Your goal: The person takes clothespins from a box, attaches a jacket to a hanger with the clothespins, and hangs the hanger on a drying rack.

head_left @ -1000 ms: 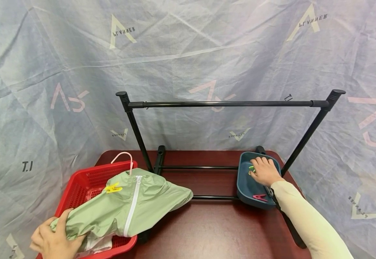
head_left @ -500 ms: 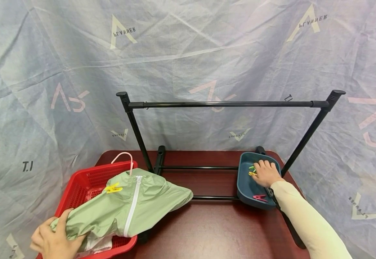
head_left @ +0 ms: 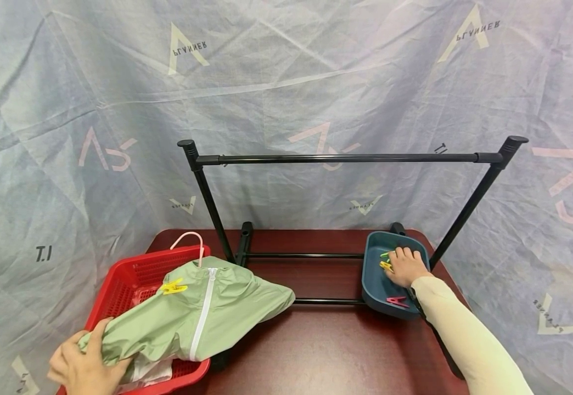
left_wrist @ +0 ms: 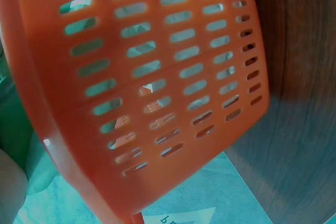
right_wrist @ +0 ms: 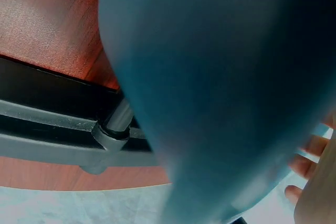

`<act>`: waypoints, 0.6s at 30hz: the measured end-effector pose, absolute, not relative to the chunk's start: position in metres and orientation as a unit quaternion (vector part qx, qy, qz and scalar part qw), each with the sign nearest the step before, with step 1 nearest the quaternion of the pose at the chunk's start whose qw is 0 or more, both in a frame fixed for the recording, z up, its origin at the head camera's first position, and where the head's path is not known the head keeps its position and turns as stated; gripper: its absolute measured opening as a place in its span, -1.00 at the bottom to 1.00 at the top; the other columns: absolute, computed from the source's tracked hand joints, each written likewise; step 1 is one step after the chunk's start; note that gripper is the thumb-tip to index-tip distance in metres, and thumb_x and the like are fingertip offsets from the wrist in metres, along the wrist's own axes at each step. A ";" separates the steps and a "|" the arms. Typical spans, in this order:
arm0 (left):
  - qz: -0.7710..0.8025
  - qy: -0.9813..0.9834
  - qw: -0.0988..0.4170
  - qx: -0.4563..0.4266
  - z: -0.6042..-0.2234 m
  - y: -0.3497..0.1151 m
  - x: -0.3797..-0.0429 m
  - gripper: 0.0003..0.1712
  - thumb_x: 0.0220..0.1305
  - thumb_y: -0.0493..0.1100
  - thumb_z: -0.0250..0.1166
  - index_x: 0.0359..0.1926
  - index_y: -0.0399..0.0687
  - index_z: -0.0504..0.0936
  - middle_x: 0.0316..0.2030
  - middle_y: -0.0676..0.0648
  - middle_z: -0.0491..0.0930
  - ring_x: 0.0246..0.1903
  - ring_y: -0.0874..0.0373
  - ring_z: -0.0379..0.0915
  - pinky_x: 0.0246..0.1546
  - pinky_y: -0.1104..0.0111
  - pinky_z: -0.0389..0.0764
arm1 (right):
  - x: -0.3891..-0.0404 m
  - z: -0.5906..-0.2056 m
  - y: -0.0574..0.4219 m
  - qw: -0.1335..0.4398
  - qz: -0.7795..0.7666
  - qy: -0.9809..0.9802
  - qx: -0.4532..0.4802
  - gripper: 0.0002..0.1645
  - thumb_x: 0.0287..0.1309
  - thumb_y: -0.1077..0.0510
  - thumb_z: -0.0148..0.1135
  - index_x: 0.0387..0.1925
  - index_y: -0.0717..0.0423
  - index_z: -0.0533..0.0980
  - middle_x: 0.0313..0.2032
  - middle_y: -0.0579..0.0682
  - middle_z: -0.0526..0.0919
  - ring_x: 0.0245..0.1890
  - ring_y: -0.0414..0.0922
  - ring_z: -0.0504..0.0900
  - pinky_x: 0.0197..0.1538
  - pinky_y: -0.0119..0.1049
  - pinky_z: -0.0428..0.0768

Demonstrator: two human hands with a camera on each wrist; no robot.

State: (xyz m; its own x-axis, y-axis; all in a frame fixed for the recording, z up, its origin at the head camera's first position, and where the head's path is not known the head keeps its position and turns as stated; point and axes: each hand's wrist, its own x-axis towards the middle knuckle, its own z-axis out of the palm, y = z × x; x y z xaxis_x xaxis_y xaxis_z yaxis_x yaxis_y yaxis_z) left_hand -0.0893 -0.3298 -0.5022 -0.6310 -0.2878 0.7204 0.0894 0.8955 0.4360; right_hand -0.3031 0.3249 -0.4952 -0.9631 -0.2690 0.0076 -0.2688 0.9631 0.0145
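Observation:
In the head view, my left hand grips the sleeve end of a light green zip jacket. The jacket lies across a red slotted basket, and a pink hanger hook sticks out of its collar. A yellow clothespin sits on its shoulder. My right hand is inside a blue tray, fingers bent over a yellow clothespin and a green clothespin. I cannot tell whether it pinches one. A pink clothespin lies nearer the tray's front.
A black garment rack stands on the dark red table, its lower bars running between basket and tray. White cloth lies in the basket under the jacket. Printed grey sheeting hangs behind.
My right hand has drawn slightly down and right within the tray, showing more of the yellow clothespin beside its fingers. My left hand and the jacket have stayed put.

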 end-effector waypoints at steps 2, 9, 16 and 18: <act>-0.222 -0.875 0.428 0.054 -0.502 -0.330 -0.089 0.19 -0.06 0.80 -0.27 0.12 -0.11 0.39 -0.05 -0.45 0.11 -0.08 -0.55 -0.09 -0.24 -0.29 -0.11 | -0.303 -0.496 0.325 -0.002 -0.003 -0.991 0.131 -0.39 0.25 -0.02 0.25 0.09 0.41 0.41 -0.07 0.35 0.42 -0.05 0.25 0.35 -0.05 0.17 0.27; -0.224 -0.874 0.427 0.053 -0.502 -0.329 -0.089 0.19 -0.06 0.80 -0.26 0.11 -0.12 0.39 -0.04 -0.45 0.11 -0.07 -0.55 -0.10 -0.24 -0.30 -0.12 | -0.302 -0.491 0.325 -0.030 -0.013 -0.991 0.126 -0.37 0.26 -0.03 0.25 0.11 0.42 0.41 -0.04 0.37 0.42 -0.02 0.27 0.35 -0.02 0.19 0.28; -0.225 -0.875 0.425 0.056 -0.502 -0.329 -0.089 0.18 -0.05 0.80 -0.26 0.12 -0.11 0.38 -0.03 -0.45 0.10 -0.06 -0.54 -0.11 -0.23 -0.29 -0.12 | -0.306 -0.484 0.325 -0.047 -0.025 -0.990 0.128 -0.35 0.27 -0.05 0.25 0.14 0.41 0.42 -0.01 0.36 0.41 0.00 0.27 0.35 0.02 0.19 0.28; -0.226 -0.875 0.425 0.055 -0.502 -0.328 -0.089 0.18 -0.05 0.80 -0.25 0.12 -0.11 0.38 -0.03 -0.45 0.09 -0.05 -0.55 -0.11 -0.23 -0.30 -0.13 | -0.307 -0.484 0.324 -0.057 -0.028 -0.990 0.129 -0.33 0.28 -0.05 0.24 0.16 0.42 0.41 0.01 0.38 0.40 0.02 0.29 0.34 0.04 0.21 0.27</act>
State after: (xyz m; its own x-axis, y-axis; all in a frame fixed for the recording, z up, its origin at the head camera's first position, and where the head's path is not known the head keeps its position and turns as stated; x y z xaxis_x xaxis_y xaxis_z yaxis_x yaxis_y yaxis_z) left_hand -0.0890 -0.3285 -0.5023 -0.6319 -0.2882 0.7195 0.0958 0.8921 0.4415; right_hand -0.3074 0.3239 -0.4835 -0.9602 -0.2526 -0.1196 -0.2589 0.9651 0.0402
